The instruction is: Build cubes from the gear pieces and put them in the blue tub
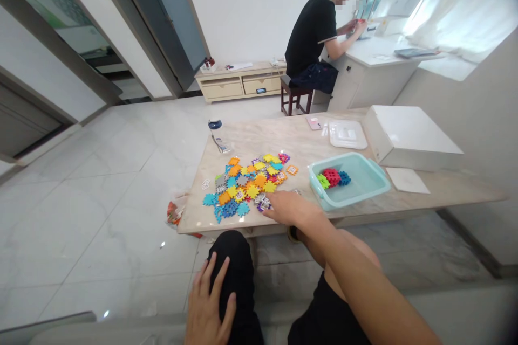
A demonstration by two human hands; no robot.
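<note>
A pile of several colourful plastic puzzle tiles (246, 183) lies on a low marble-topped table (445, 186). My right hand (289, 208) reaches over the table's near edge and its fingertips touch tiles at the near right side of the pile; whether it grips one I cannot tell. My left hand (210, 304) rests flat on my left knee with fingers apart, holding nothing. To the right of the pile stands a teal plastic bin (364, 183) holding green, red and blue tiles (332, 177).
A white box (408, 137), a clear bin lid (348, 133), a pink phone (314, 123) and a sheet of paper (407, 179) lie on the table's far and right parts. A second person sits on a stool (295, 98) at a white desk beyond. Litter lies on the floor at the table's left.
</note>
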